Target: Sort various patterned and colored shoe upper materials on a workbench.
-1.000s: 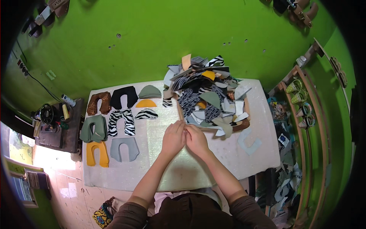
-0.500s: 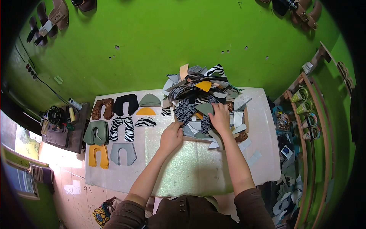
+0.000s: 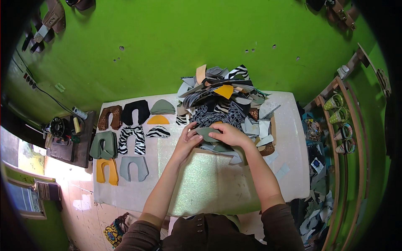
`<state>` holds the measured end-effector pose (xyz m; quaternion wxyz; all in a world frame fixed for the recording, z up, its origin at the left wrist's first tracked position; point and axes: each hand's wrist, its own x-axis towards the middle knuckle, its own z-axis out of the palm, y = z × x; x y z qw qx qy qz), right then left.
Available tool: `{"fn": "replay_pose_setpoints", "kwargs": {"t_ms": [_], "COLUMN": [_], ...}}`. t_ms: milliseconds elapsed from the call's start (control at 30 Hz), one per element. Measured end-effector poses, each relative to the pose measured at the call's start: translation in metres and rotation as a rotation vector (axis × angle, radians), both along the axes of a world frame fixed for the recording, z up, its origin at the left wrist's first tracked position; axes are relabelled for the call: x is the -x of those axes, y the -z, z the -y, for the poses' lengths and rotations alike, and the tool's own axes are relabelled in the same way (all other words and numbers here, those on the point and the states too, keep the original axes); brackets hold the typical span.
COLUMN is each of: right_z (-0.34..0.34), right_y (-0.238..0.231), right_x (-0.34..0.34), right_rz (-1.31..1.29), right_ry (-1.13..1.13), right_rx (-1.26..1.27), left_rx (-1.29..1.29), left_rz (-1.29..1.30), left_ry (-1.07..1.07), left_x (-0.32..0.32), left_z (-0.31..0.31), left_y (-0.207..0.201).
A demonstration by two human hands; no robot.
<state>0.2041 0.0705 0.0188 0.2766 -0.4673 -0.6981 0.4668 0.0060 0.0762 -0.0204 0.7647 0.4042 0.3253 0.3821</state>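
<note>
A grey-green cut piece of shoe material point(image 3: 205, 133) is held between both hands at the front of a heaped pile of cut scraps point(image 3: 217, 115). My left hand point(image 3: 186, 143) has its fingers closed on the piece's left end. At the other end, my right hand point(image 3: 231, 135) pinches it with the thumb on top. Left of the pile, U-shaped pieces lie in sorted stacks: leopard print point(image 3: 109, 117), black point(image 3: 135, 111), green point(image 3: 104, 144), zebra print point(image 3: 132, 140), yellow point(image 3: 107, 171) and grey point(image 3: 134, 168). Half-moon pieces in green point(image 3: 163, 107), yellow point(image 3: 158, 120) and zebra print point(image 3: 158, 132) sit beside them.
The pale-covered table point(image 3: 201, 188) stands against a green wall point(image 3: 180, 37). A dark side bench point(image 3: 75, 146) carries a sewing machine point(image 3: 58, 126) at the left. To the right are a wooden rack with sandals point(image 3: 338, 117) and scraps heaped on the floor point(image 3: 314, 209).
My right hand has drawn the green piece from the pile toward me and leftward. The left hand has come up from the pile's edge and grips it too.
</note>
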Motion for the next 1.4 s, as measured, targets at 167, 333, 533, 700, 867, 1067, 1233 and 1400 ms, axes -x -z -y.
{"fn": "replay_pose_setpoints", "kwargs": {"t_ms": [167, 333, 533, 700, 867, 1067, 1233, 1400], "right_z": [-0.011, -0.011, 0.004, 0.005, 0.004, 0.005, -0.006, -0.014], "right_y": [0.0, 0.021, 0.04, 0.046, 0.002, -0.034, -0.03, -0.023], "right_x": [-0.004, -0.005, -0.003, -0.015, -0.03, -0.012, 0.011, 0.025], "right_rz": [-0.13, 0.031, 0.579, 0.538, 0.06, -0.128, 0.153, 0.339], "right_ry": [-0.118, -0.081, -0.132, -0.102, 0.199, 0.205, -0.035, -0.185], "right_rx": [0.129, 0.145, 0.104, -0.005, -0.046, 0.008, -0.172, -0.151], "left_rx": [-0.089, 0.199, 0.284, 0.315, 0.305, 0.34, 0.444, 0.508], "left_rz": [0.083, 0.154, 0.246, 0.287, 0.265, 0.297, 0.33, 0.317], "left_ry": [-0.042, 0.017, -0.122, -0.141, -0.14, -0.032, 0.069, 0.17], "left_x": [0.004, 0.006, 0.016, 0.017, 0.023, 0.014, 0.013, 0.018], "left_z": [-0.004, -0.008, -0.009, -0.007, -0.005, -0.001, 0.002, 0.005], "left_y": [-0.003, 0.004, 0.004, 0.002, -0.003, -0.001, -0.001, -0.007]}}
